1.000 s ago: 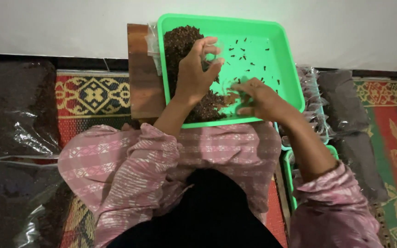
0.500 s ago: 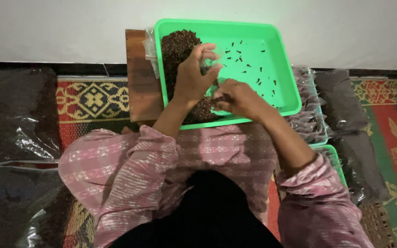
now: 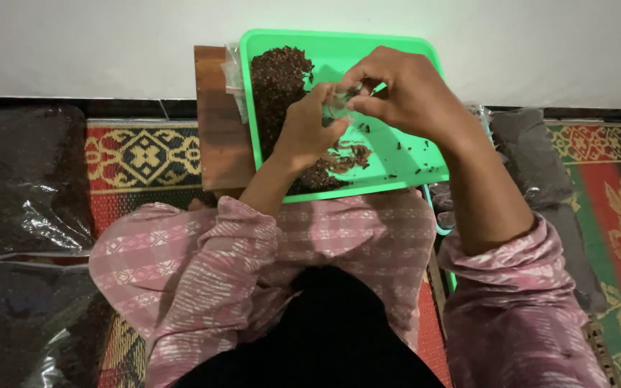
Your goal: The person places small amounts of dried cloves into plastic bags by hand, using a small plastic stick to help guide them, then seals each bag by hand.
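Over the green tray (image 3: 404,162), left hand (image 3: 309,133) and right hand (image 3: 404,90) meet. Both sets of fingers pinch a small clear bag (image 3: 343,100). Dark clove pile (image 3: 278,79) lies just left.

One green tray (image 3: 404,162) sits at top centre, one wooden board (image 3: 217,122) beside it, one heap of dark cloves (image 3: 278,82) inside, two hands (image 3: 309,133) (image 3: 407,90) above.
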